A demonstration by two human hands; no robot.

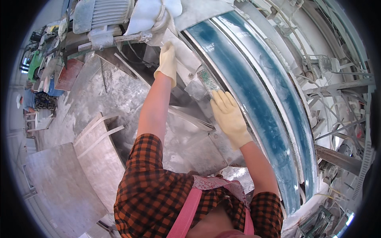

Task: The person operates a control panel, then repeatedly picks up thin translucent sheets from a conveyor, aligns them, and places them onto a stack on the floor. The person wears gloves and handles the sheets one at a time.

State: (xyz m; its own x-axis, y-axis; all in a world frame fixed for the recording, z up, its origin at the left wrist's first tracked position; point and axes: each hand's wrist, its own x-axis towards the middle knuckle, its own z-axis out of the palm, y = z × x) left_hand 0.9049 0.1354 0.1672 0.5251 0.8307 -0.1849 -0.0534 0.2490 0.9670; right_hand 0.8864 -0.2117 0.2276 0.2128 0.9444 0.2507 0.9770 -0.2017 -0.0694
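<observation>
Dusty workshop, grey-white powder over the floor (pixel 123 85). Far left, a person in blue (pixel 28 100), well apart; then a red-brown box (pixel 68 74). Near left, two pale boards, one plain (pixel 63 180), one with loose strips (pixel 95 144).

Left of centre, far: gloved left hand (pixel 167 61), arm stretched out, at the edge of a pale metal sheet (pixel 186 55). Fingertips partly hidden; cannot tell whether they grip it or just rest.

Right of that, nearer: gloved right hand (pixel 229 117), palm down, beside the long blue bands (pixel 246 85). Fingers together, nearly straight, clasping nothing that shows. Tips near a green speckled patch (pixel 207 80) on the metal border.

Bands curve from far centre to near right; pipes and framework (pixel 325 65) beyond.

Step, my reading: steadying or adjusting along the machine's left side. Next move calls for a sure left hold, right fingers kept off the bands.
</observation>
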